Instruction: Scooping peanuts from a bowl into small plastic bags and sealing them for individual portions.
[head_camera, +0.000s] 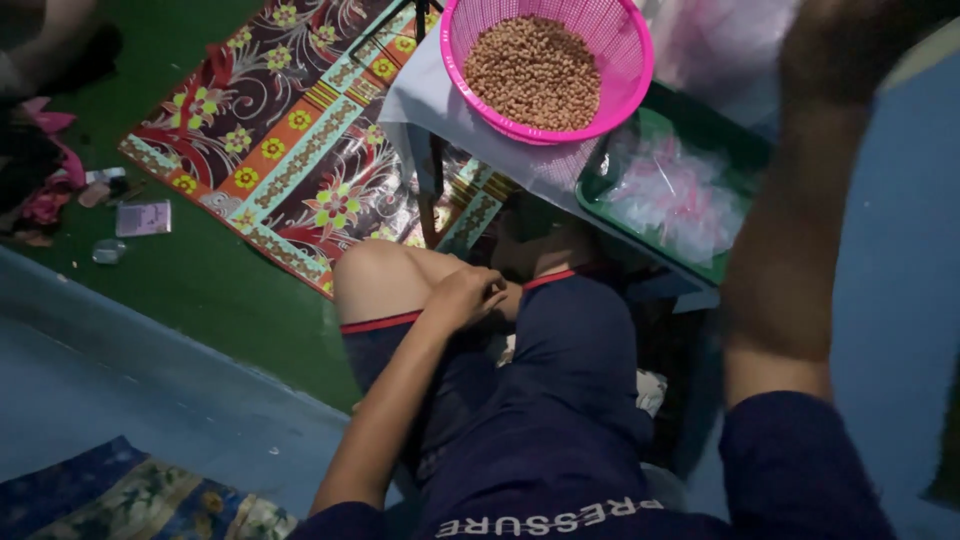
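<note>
The left hand (462, 297) rests on the bent left knee (385, 280), fingers curled loosely, holding nothing. The right arm (790, 230) is raised; its hand lies beyond the top edge of the view, so its grip cannot be told. Ahead of the knees, a pink basket (620, 40) of peanuts (532, 70) stands on a low tabletop (425, 95), just beside a green tray (745, 150) of clear plastic bags (675, 195). A patterned mat (290, 130) covers the floor.

Dim indoor light, brighter toward the top, dark shadowed corners, right forearm blurred
</note>
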